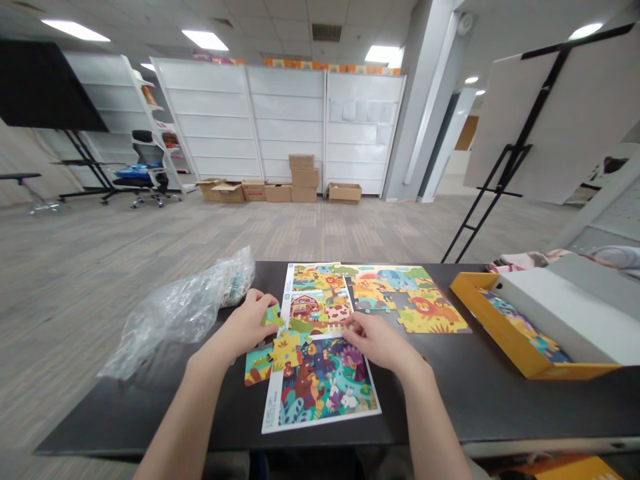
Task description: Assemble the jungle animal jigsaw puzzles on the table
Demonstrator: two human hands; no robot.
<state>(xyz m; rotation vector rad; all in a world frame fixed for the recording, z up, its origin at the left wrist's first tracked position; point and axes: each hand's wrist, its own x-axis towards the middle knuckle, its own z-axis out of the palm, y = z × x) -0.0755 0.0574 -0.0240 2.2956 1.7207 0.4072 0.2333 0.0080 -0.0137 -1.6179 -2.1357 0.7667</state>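
Note:
My left hand (251,316) pinches a green puzzle piece (271,316) at the left edge of a printed picture sheet (330,380). Bent fingers of my right hand (371,335) close on the sheet's right edge. Three colourful scenes are printed on this sheet, with a barn in the middle one. Loose on its left part lies a yellow puzzle piece (287,351), beside a green and orange piece (258,365). A partly joined puzzle (433,310) with lions and an elephant lies beyond my right hand, a gap in its lower left.
A crumpled clear plastic bag (170,310) lies on the black table (230,420) at left. At right stands an open yellow box (530,353) with puzzle pieces inside. Behind are cardboard boxes (304,180), an office chair (145,170) and a board on a stand (560,113).

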